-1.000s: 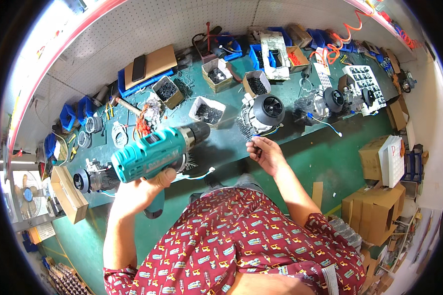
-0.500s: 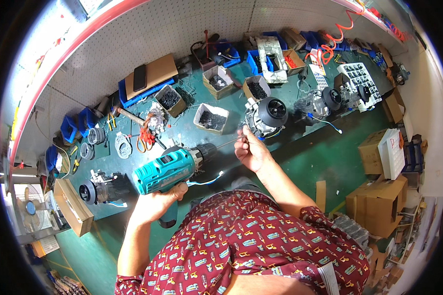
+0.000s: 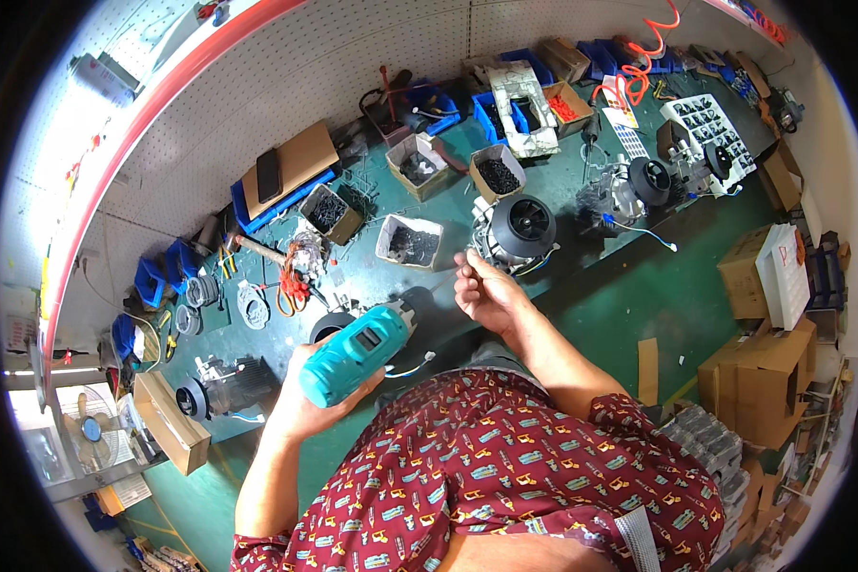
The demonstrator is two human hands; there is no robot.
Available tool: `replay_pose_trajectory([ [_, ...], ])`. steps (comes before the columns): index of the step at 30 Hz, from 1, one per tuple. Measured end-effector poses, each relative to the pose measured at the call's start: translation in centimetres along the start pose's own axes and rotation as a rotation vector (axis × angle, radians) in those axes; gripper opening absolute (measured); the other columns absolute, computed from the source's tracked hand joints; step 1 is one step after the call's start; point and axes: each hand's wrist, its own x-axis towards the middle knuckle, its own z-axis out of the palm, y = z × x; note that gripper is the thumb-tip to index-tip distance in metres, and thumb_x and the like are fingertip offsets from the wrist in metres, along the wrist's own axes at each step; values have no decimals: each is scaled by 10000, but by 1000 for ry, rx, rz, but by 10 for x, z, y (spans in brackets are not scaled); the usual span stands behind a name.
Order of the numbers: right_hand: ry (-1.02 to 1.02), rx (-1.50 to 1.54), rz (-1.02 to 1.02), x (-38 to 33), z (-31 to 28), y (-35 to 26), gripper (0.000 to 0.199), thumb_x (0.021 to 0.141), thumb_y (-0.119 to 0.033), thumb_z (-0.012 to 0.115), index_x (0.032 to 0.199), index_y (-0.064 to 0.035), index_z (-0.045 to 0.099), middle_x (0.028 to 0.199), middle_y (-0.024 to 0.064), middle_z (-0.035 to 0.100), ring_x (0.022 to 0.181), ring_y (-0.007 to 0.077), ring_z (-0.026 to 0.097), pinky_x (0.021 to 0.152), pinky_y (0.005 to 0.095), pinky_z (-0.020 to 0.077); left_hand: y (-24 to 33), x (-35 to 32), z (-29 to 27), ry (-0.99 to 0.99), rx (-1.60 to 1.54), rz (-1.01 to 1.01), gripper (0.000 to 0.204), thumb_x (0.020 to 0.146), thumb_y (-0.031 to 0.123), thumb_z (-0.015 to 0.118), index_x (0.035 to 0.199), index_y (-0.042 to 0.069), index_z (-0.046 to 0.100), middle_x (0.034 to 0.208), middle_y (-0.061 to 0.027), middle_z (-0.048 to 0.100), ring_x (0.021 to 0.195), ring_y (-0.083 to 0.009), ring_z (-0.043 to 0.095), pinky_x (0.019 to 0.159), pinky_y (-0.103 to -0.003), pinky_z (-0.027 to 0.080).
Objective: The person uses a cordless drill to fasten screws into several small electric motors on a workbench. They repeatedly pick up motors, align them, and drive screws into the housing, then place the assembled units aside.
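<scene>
left hand (image 3: pixel 316 398) is closed around a teal drill (image 3: pixel 357 355), its handle hidden, before the near edge of the surface (image 3: pixel 355 274). right hand (image 3: pixel 494 297), at two o'clock from the drill, has fingertips drawn together beside a fan-topped motor (image 3: pixel 513 230); i cannot tell what they pinch. the drill looks rigid and fairly heavy, its casing perhaps slick, so the handle should be the surest hold. the motor is probably heavy too, best held by its metal body, sparing the thin wires (image 3: pixel 541 262). a part-hidden motor (image 3: pixel 326 327) crowds the drill at ten o'clock; more room lies at five o'clock from the fan-topped motor, over green floor (image 3: pixel 591 329).
</scene>
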Motion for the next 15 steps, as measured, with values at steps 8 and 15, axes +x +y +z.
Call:
replay_pose_trajectory([
  [8, -265, 122, -46, 29, -20, -16, 284, 1047, -151, 586, 1313, -60, 544, 930, 1, 599, 729, 85, 470, 605, 211, 391, -3, 57, 19, 5, -54, -65, 312, 872, 160, 770, 1141, 17, 709, 915, -120, 742, 801, -170, 688, 747, -345, 559],
  [15, -73, -13, -94, 26, -16, -22, 254, 999, -85, 645, 1242, -147, 602, 915, 5, 616, 701, 95, 555, 560, 225, 421, -4, 79, 23, -9, -13, 24, 381, 885, 180, 753, 1237, 48, 686, 987, -113, 738, 847, -185, 682, 800, -347, 556],
])
